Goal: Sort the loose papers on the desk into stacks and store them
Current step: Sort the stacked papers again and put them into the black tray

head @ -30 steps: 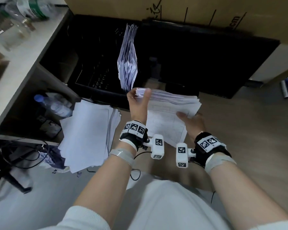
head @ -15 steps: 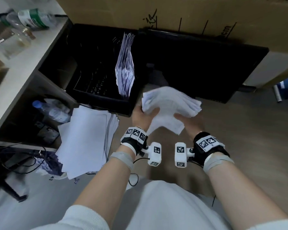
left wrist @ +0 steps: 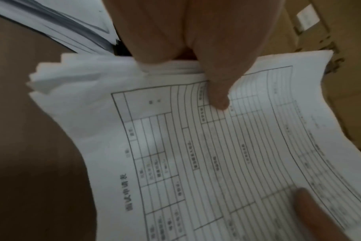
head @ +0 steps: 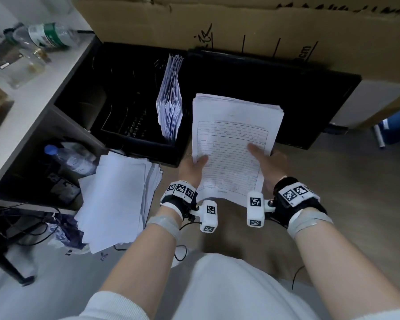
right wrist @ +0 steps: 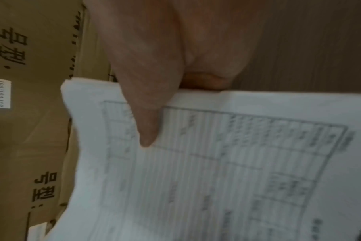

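Observation:
Both hands hold a thick stack of printed forms (head: 234,139) flat above the desk, its top sheet a ruled table. My left hand (head: 193,166) grips the stack's left edge, thumb on top (left wrist: 218,91). My right hand (head: 267,161) grips the right edge, thumb lying across the sheet (right wrist: 146,124). A second bundle of papers (head: 170,100) stands upright in a black mesh tray (head: 134,139) just left of the held stack. A loose pile of white sheets (head: 116,199) lies at the desk's left edge.
A black open bin (head: 286,98) sits behind the held stack, a big cardboard box (head: 240,26) behind that. A side shelf (head: 32,95) at left carries bottles; a water bottle (head: 72,158) lies beneath it. Wooden desk surface (head: 344,192) extends right.
The stack was bunched on edge between both hands half a second ago; now it lies flat and squared, face up, with a hand on each side, lifted slightly toward the bins.

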Demonstrator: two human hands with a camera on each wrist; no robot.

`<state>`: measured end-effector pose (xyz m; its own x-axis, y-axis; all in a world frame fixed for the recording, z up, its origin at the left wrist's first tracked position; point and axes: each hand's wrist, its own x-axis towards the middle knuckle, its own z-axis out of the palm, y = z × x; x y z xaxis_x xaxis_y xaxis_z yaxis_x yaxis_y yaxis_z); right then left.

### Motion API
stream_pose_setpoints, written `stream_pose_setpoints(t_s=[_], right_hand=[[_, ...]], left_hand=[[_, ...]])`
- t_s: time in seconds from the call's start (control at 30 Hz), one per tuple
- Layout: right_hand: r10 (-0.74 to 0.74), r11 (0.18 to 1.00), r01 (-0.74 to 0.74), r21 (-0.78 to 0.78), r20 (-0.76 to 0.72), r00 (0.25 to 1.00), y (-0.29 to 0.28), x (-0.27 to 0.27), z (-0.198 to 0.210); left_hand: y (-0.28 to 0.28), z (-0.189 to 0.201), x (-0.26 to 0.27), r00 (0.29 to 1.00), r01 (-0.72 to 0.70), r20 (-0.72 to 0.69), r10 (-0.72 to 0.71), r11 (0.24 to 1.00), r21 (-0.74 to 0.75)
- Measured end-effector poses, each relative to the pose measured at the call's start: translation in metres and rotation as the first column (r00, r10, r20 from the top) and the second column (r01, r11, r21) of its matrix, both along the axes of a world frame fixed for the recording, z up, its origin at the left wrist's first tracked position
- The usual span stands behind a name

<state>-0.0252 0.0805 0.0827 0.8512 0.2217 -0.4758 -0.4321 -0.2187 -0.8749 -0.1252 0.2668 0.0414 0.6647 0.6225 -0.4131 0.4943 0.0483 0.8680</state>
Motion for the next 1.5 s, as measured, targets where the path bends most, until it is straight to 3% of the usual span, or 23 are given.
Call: stream_pose_setpoints(t_s=[0.13, 0.2, 0.27, 0.33, 0.43, 0.47, 0.53, 0.6, 0.83, 1.03, 1.2, 1.5], right_hand=[[0.225, 0.973, -0.226, -0.047, -0.014, 0.974, -0.011, -0.005, 0.003], [0.244, 0.967, -0.241, -0.079, 0.031, 0.969, -0.013, -0.01, 0.007], [0.224, 0.973, -0.215, -0.083, 0.113, 0.968, -0.012, -0.014, 0.016], [0.28, 0.96, -0.274, -0.059, 0.194, 0.94, -0.006, -0.018, 0.026], [0.528, 0.849, -0.517, -0.111, 0.243, 0.814, 0.001, -0.029, 0.033], [0.601, 0.799, -0.572, -0.184, 0.256, 0.757, 0.0, -0.033, 0.032], [0.673, 0.739, -0.627, -0.244, 0.263, 0.691, -0.005, -0.039, 0.032], [0.64, 0.767, -0.628, -0.133, 0.22, 0.736, -0.014, -0.042, 0.036], [0.459, 0.874, -0.48, 0.08, 0.192, 0.868, -0.033, -0.053, 0.036], [0.405, 0.894, -0.431, 0.121, 0.189, 0.894, -0.036, -0.055, 0.033], [0.357, 0.913, -0.383, 0.142, 0.179, 0.917, -0.034, -0.056, 0.035], [0.192, 0.961, -0.209, 0.181, 0.106, 0.976, -0.034, -0.049, 0.036]], left_hand=[[-0.018, 0.022, 0.0, 0.982, -0.065, 0.174, 0.066, 0.998, -0.014], [-0.027, 0.029, -0.002, 0.967, -0.009, 0.256, -0.001, 0.999, 0.038], [-0.037, 0.035, -0.003, 0.962, 0.097, 0.247, -0.118, 0.991, 0.095], [-0.049, 0.046, -0.001, 0.955, 0.183, 0.228, -0.192, 0.981, 0.06], [-0.064, 0.054, 0.003, 0.971, 0.13, 0.22, -0.098, 0.982, -0.137], [-0.068, 0.055, 0.003, 0.97, 0.11, 0.228, -0.081, 0.987, -0.12], [-0.071, 0.056, -0.001, 0.967, 0.109, 0.225, -0.12, 0.992, 0.063], [-0.069, 0.053, -0.007, 0.971, 0.092, 0.208, -0.12, 0.986, 0.138], [-0.071, 0.048, -0.016, 0.983, 0.058, 0.174, -0.065, 0.997, 0.046], [-0.073, 0.053, -0.026, 0.992, -0.06, 0.12, 0.042, 0.988, 0.143], [-0.067, 0.049, -0.023, 0.995, -0.003, 0.101, -0.014, 0.985, 0.172], [-0.06, 0.057, -0.03, 0.989, -0.087, 0.132, 0.068, 0.986, 0.143]])
